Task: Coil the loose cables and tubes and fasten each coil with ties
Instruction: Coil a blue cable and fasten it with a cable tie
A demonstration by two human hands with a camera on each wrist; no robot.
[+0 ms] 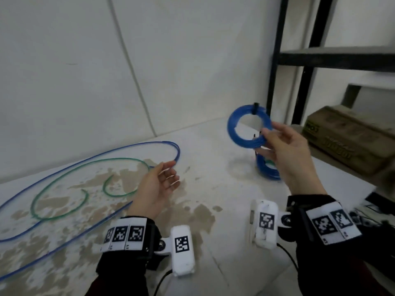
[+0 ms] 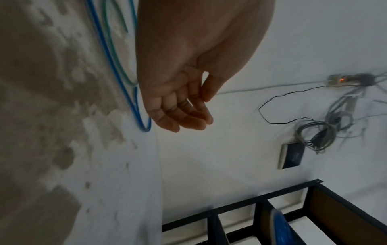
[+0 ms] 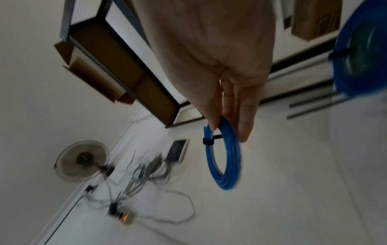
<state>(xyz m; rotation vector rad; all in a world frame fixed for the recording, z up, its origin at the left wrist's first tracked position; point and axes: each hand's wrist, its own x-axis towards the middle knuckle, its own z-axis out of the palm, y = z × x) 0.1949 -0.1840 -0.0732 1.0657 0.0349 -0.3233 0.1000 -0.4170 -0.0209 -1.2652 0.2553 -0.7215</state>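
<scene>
My right hand [image 1: 277,142] pinches a tight blue tube coil [image 1: 232,127] by its lower right edge and holds it upright above the floor; black ties [image 1: 255,107] bind the coil. The same coil [image 3: 228,165] hangs from my right fingertips [image 3: 244,132] in the right wrist view. A second blue coil [image 1: 268,170] lies on the floor just below that hand. My left hand [image 1: 164,176] hovers open, palm up and empty, beside the far bend of a long loose blue tube [image 1: 85,161]. A loose green tube [image 1: 64,212] curls inside the blue loop.
The white floor [image 1: 213,150] is stained brown on the left. A black metal shelf frame [image 1: 303,60] with a cardboard box [image 1: 346,137] stands at the right. A power strip [image 2: 345,81] and tangled grey cables [image 2: 318,132] lie by the wall, near a fan [image 3: 81,159].
</scene>
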